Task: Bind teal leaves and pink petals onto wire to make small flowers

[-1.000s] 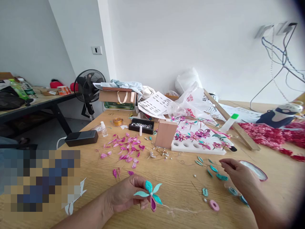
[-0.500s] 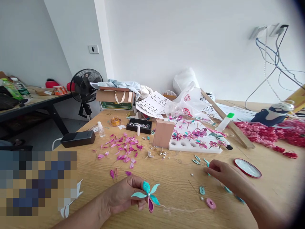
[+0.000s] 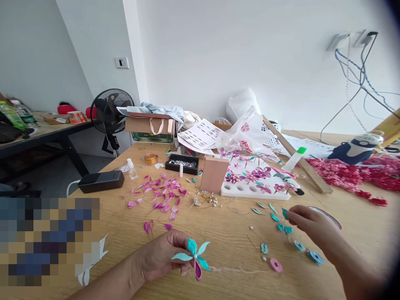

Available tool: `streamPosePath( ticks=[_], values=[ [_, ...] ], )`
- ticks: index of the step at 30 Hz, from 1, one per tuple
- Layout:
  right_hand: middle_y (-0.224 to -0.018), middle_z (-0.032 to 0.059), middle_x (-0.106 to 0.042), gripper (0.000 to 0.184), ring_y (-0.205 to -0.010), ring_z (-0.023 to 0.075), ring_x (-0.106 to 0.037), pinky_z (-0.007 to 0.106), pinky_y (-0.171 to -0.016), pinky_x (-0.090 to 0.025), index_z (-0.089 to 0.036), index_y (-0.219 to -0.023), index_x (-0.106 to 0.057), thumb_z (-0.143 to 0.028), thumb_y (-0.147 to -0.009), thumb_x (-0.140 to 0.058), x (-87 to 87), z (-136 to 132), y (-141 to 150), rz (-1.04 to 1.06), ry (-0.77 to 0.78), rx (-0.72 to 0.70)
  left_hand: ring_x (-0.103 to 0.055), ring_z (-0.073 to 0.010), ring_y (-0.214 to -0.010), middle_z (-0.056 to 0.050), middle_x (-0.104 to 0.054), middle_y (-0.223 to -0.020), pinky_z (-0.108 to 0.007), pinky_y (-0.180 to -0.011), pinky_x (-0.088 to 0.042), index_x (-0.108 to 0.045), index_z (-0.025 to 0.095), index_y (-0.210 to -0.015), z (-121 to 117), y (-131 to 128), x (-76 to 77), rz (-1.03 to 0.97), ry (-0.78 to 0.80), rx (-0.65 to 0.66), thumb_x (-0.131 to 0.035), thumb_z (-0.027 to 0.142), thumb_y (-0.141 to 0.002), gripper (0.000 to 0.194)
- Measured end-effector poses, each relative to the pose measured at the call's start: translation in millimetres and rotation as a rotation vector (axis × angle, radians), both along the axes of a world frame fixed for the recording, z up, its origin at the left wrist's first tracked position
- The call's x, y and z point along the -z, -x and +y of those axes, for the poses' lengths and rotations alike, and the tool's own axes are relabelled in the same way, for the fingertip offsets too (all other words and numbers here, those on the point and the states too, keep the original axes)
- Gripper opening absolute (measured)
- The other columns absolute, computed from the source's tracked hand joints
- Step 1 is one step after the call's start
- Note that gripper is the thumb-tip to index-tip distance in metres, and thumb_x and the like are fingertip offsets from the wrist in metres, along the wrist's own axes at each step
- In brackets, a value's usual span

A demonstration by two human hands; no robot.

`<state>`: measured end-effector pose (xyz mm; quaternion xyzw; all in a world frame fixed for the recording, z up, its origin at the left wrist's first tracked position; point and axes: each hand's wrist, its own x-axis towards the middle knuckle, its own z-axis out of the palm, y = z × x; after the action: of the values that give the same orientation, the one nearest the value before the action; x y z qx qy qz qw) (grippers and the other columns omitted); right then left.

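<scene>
My left hand (image 3: 168,255) pinches a flower (image 3: 196,256) with several turquoise petals, one magenta petal and a pearl at its centre. A thin pale thread trails from it toward a pink spool (image 3: 276,265). On the right, my right hand (image 3: 308,221) grips a small teal petal (image 3: 285,213) between thumb and fingertips, just above the table. Beneath and beside that hand lie loose teal petals (image 3: 280,227), green-edged leaves (image 3: 257,211) and two blue spools, one of them a darker blue spool (image 3: 315,257).
Loose pink petals (image 3: 162,191) are scattered left of centre, near pearl beads (image 3: 213,201). A wooden block (image 3: 214,175) stands before a white foam stand (image 3: 229,192) bearing finished flowers. A red-rimmed dish (image 3: 331,218) is partly behind my right hand. A black box (image 3: 100,181) sits at left.
My right hand has moved slightly right and lifted, now with a teal petal clearly in its fingers. The teal petals beneath it have come into view. My left hand stays on the flower.
</scene>
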<state>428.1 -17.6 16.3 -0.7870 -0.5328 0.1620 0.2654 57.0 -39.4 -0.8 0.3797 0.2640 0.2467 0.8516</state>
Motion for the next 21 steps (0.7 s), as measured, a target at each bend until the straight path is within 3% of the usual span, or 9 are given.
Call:
streamPosePath(
  ticks=[5,10,17,21],
  values=[
    [-0.067,0.0043,-0.061,0.03,-0.066,0.0168,-0.059,0.025,-0.063,-0.049,-0.019,-0.069,-0.053,-0.048,-0.059,-0.054,-0.2,-2.6,-5.2,0.375,-0.071,0.061,-0.05,-0.0072,-0.044,0.0,-0.054,-0.052,-0.019,-0.048,-0.035,-0.062,0.011,-0.057,0.1,-0.7,-0.6,0.023,0.01,-0.006,-0.069,0.019,-0.061,0.011],
    [-0.073,0.005,-0.061,0.03,-0.07,0.0178,-0.06,0.025,-0.066,-0.05,-0.02,-0.072,-0.05,-0.045,-0.057,-0.058,0.8,-3.0,-6.4,0.494,-0.135,0.103,-0.05,-0.0068,-0.044,0.0,-0.054,-0.052,-0.019,-0.049,-0.036,-0.062,0.012,-0.057,-0.4,-0.6,-0.5,0.028,0.011,-0.009,-0.07,0.021,-0.06,0.012],
    [-0.065,0.0058,-0.064,0.024,-0.068,0.022,-0.062,0.03,-0.061,-0.048,-0.02,-0.083,-0.05,-0.036,-0.065,-0.052,14.6,4.8,-17.0,0.269,-0.105,0.116,-0.049,-0.0073,-0.043,0.0,-0.052,-0.051,-0.02,-0.049,-0.038,-0.062,0.012,-0.058,-1.3,-1.3,-1.1,0.053,0.031,-0.033,-0.071,0.022,-0.059,0.014],
    [-0.064,0.0059,-0.066,0.019,-0.064,0.0204,-0.064,0.028,-0.058,-0.048,-0.02,-0.076,-0.051,-0.036,-0.069,-0.045,24.1,7.2,-22.2,0.068,-0.046,0.046,-0.049,-0.0075,-0.042,0.001,-0.052,-0.051,-0.02,-0.048,-0.038,-0.061,0.012,-0.057,-1.7,-1.8,-1.3,0.067,0.033,-0.046,-0.073,0.024,-0.056,0.017]
  ],
)
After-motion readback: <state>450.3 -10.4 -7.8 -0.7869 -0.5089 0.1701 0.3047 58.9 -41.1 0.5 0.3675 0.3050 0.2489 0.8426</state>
